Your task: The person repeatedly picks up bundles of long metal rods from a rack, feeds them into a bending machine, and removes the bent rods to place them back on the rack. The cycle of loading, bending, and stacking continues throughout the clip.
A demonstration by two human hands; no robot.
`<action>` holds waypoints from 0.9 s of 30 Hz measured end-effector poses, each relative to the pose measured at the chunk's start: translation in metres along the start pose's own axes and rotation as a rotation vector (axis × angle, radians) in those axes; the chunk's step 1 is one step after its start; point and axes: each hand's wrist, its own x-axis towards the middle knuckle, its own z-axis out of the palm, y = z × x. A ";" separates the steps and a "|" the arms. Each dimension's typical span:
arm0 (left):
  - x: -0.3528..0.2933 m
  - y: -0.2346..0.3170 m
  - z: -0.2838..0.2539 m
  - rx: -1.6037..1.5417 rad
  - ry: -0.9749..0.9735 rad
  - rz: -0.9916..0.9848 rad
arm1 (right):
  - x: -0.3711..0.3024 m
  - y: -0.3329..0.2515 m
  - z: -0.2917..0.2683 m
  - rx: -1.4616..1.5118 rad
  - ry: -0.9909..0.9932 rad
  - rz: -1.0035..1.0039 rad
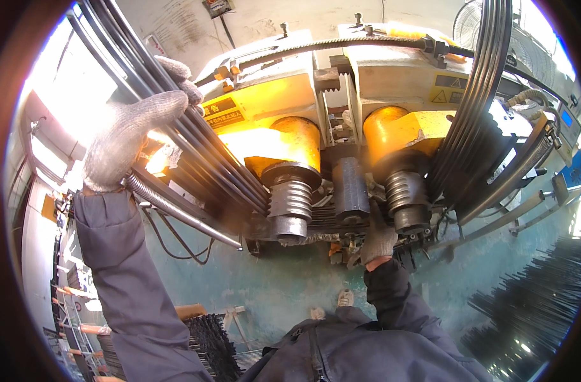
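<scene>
My left hand (137, 127), in a grey knit glove, is closed around several long dark metal rods (204, 146). They slant from the upper left down to the left grooved roller (289, 205). More dark rods (478, 83) rise from beside the right grooved roller (406, 196) to the upper right. A dark angular metal block (350, 188) sits between the rollers. My right hand (378, 245), also gloved, is low in front of the machine, below the block and beside the right roller. Its fingers are shadowed and partly hidden, so their grip is unclear.
Yellow housings (297, 143) hold the rollers on a large machine. A threaded rod (329, 43) spans its top. A spring-wrapped bar (182, 213) juts out below my left hand. Bundled dark rods (532, 305) lie at the right; a fan (478, 25) stands at the back right.
</scene>
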 end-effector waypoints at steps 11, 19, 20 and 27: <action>-0.044 -0.005 -0.022 0.495 -0.024 0.464 | -0.012 0.016 -0.049 -0.732 -0.228 -0.516; -0.263 0.022 0.006 -0.333 0.357 0.171 | -0.135 -0.041 -0.046 0.072 0.262 0.010; -0.300 0.027 0.012 -0.426 0.473 0.146 | -0.150 -0.049 -0.046 0.007 0.254 0.068; -0.583 0.074 0.044 -0.434 1.072 -0.019 | -0.267 -0.092 -0.036 -0.216 -0.197 0.216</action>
